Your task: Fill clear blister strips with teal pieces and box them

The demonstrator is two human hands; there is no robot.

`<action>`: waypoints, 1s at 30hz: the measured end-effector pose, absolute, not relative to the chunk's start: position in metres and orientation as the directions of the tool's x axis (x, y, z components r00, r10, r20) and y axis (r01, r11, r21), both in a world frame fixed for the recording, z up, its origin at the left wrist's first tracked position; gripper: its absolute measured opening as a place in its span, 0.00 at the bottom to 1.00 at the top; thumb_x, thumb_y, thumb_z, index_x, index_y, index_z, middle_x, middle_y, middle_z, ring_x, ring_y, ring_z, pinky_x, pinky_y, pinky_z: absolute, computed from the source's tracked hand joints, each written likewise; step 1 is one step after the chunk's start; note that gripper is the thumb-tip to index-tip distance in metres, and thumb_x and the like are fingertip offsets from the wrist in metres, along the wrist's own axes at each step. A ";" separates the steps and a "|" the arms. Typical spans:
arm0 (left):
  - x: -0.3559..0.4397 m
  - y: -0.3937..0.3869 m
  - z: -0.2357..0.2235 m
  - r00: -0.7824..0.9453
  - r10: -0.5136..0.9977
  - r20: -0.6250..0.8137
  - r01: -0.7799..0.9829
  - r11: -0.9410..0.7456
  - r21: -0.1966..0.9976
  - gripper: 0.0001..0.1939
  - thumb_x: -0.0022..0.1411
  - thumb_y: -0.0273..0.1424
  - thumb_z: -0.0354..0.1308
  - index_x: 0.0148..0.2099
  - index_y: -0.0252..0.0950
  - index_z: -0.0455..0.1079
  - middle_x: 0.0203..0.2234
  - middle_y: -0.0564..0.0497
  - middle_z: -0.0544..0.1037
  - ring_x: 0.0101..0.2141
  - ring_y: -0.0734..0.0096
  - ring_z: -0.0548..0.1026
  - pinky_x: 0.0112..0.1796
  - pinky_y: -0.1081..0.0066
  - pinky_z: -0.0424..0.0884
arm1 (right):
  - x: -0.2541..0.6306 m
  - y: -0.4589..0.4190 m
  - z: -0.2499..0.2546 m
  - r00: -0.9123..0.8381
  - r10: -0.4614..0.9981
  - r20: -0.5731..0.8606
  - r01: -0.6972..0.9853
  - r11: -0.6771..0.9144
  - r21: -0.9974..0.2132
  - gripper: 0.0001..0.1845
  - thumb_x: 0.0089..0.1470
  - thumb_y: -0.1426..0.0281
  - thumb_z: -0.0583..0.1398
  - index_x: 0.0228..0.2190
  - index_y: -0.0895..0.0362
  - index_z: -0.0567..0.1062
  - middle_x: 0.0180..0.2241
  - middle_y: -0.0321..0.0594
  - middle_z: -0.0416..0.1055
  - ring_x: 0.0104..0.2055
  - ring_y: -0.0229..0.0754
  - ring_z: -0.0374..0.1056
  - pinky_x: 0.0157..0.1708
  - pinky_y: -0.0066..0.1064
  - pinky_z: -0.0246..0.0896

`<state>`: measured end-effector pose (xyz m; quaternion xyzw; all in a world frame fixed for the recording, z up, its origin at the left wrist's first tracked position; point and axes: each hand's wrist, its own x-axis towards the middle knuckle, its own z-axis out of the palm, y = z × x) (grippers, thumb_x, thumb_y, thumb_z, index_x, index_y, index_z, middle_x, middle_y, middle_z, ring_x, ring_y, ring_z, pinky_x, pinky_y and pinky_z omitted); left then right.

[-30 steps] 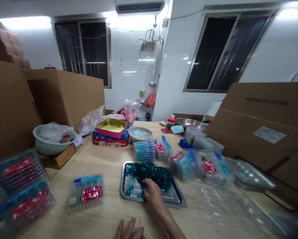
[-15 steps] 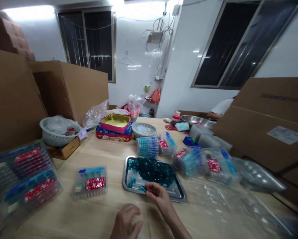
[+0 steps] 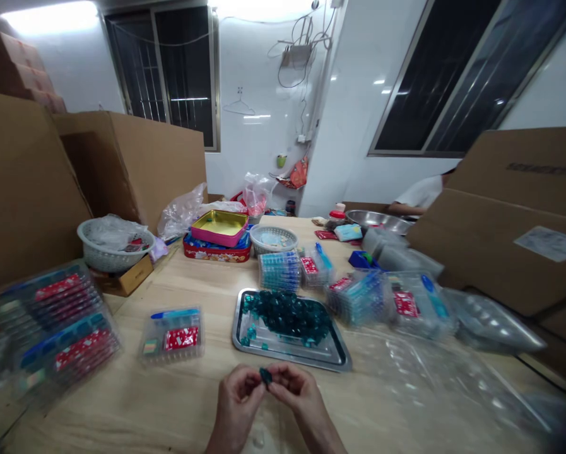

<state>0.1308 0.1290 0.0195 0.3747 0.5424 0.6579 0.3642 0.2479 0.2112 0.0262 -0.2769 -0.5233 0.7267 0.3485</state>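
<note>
Here, teal piece (image 3: 265, 376) pinched between left hand (image 3: 238, 398) and right hand (image 3: 298, 396), grips shut on it.

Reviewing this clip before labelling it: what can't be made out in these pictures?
All in the head view:
The small teal piece between the left hand and right hand: fingers hide part of it, and it is too small to show its shape.
The teal pile on the metal tray: blurred, single pieces hard to separate.
The person at the back: the cardboard sheet hides most of them.
</note>
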 end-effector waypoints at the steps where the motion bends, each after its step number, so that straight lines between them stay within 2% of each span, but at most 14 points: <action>1: 0.131 0.128 0.020 -0.449 0.889 0.094 -0.088 -0.148 0.985 0.05 0.51 0.28 0.59 0.32 0.32 0.72 0.26 0.49 0.76 0.29 0.69 0.75 0.31 0.75 0.69 | 0.248 0.210 0.026 -0.602 0.797 -0.045 -0.217 -0.218 -0.951 0.16 0.33 0.65 0.71 0.28 0.56 0.77 0.28 0.39 0.76 0.30 0.41 0.70 0.34 0.31 0.65; 4: 0.133 0.126 0.021 -0.463 0.883 0.076 -0.112 -0.144 0.983 0.08 0.52 0.28 0.59 0.37 0.32 0.71 0.29 0.47 0.77 0.32 0.67 0.75 0.33 0.74 0.70 | 0.248 0.205 0.023 -0.582 0.812 -0.049 -0.216 -0.212 -0.953 0.15 0.34 0.64 0.70 0.28 0.56 0.78 0.29 0.40 0.76 0.31 0.43 0.71 0.35 0.33 0.66; 6: 0.134 0.124 0.022 -0.467 0.879 0.096 -0.068 -0.144 0.987 0.07 0.53 0.28 0.58 0.36 0.33 0.71 0.30 0.48 0.76 0.32 0.67 0.75 0.32 0.74 0.70 | 0.248 0.203 0.019 -0.573 0.818 -0.049 -0.212 -0.206 -0.955 0.16 0.33 0.63 0.71 0.27 0.57 0.77 0.28 0.40 0.76 0.31 0.43 0.71 0.34 0.33 0.66; 9: 0.134 0.122 0.024 -0.451 0.881 0.142 0.064 -0.127 0.990 0.03 0.53 0.27 0.56 0.32 0.33 0.70 0.27 0.49 0.73 0.30 0.69 0.74 0.30 0.75 0.69 | 0.248 0.204 0.012 -0.536 0.842 -0.057 -0.200 -0.193 -0.961 0.17 0.31 0.62 0.71 0.26 0.57 0.77 0.26 0.40 0.75 0.29 0.43 0.70 0.32 0.32 0.66; 12: 0.132 0.116 0.023 -0.394 0.901 0.181 0.250 -0.085 0.965 0.04 0.54 0.25 0.53 0.31 0.33 0.70 0.27 0.49 0.72 0.29 0.70 0.73 0.29 0.75 0.69 | 0.250 0.208 0.010 -0.499 0.865 -0.046 -0.159 -0.144 -0.977 0.18 0.30 0.62 0.71 0.25 0.58 0.76 0.24 0.40 0.74 0.28 0.43 0.69 0.30 0.31 0.65; 15: 0.130 0.104 0.008 -0.306 0.907 0.288 0.537 -0.085 0.839 0.05 0.52 0.24 0.53 0.32 0.34 0.69 0.28 0.48 0.72 0.31 0.67 0.72 0.31 0.71 0.70 | 0.252 0.215 0.014 -0.476 0.879 0.013 -0.034 -0.004 -0.999 0.12 0.35 0.64 0.68 0.25 0.57 0.77 0.24 0.40 0.74 0.28 0.43 0.68 0.30 0.32 0.63; 17: 0.130 0.097 -0.009 -0.206 0.894 0.398 0.720 -0.137 0.680 0.05 0.51 0.25 0.53 0.33 0.35 0.69 0.31 0.46 0.73 0.34 0.63 0.72 0.35 0.66 0.70 | 0.252 0.218 0.018 -0.497 0.864 0.075 0.090 0.138 -0.986 0.06 0.39 0.68 0.64 0.25 0.57 0.77 0.25 0.39 0.73 0.28 0.43 0.67 0.31 0.32 0.62; 19: 0.132 0.093 -0.028 -0.127 0.868 0.479 0.820 -0.181 0.544 0.07 0.49 0.26 0.55 0.34 0.35 0.69 0.34 0.44 0.73 0.36 0.60 0.71 0.37 0.63 0.70 | 0.249 0.219 0.022 -0.560 0.819 0.127 0.198 0.281 -0.939 0.04 0.41 0.73 0.61 0.24 0.56 0.76 0.25 0.38 0.72 0.28 0.42 0.67 0.31 0.31 0.60; 21: 0.135 0.092 -0.043 -0.100 0.840 0.533 0.860 -0.196 0.470 0.07 0.48 0.27 0.55 0.33 0.35 0.69 0.34 0.44 0.73 0.35 0.59 0.70 0.36 0.62 0.70 | 0.244 0.218 0.025 -0.631 0.759 0.163 0.265 0.408 -0.874 0.06 0.43 0.75 0.58 0.23 0.56 0.75 0.24 0.37 0.71 0.28 0.41 0.66 0.31 0.30 0.59; 24: 0.137 0.095 -0.051 -0.099 0.822 0.561 0.872 -0.199 0.446 0.05 0.47 0.29 0.56 0.30 0.35 0.68 0.31 0.45 0.72 0.33 0.60 0.69 0.33 0.63 0.70 | 0.235 0.216 0.026 -0.701 0.685 0.200 0.323 0.555 -0.767 0.09 0.46 0.77 0.55 0.25 0.56 0.74 0.26 0.39 0.70 0.31 0.42 0.65 0.32 0.29 0.57; 27: 0.136 0.097 -0.050 -0.091 0.831 0.549 0.869 -0.203 0.451 0.05 0.47 0.30 0.57 0.29 0.35 0.68 0.29 0.46 0.72 0.32 0.61 0.69 0.33 0.64 0.70 | 0.230 0.216 0.025 -0.737 0.652 0.177 0.367 0.607 -0.705 0.10 0.45 0.79 0.54 0.25 0.56 0.74 0.28 0.40 0.71 0.33 0.42 0.66 0.35 0.29 0.57; 30: 0.132 0.099 -0.054 -0.055 0.821 0.569 0.879 -0.230 0.417 0.07 0.52 0.34 0.56 0.28 0.35 0.67 0.29 0.46 0.72 0.31 0.62 0.70 0.32 0.65 0.69 | 0.230 0.217 0.019 -0.752 0.641 0.151 0.382 0.611 -0.693 0.10 0.44 0.80 0.54 0.25 0.56 0.73 0.29 0.39 0.71 0.34 0.42 0.66 0.36 0.29 0.57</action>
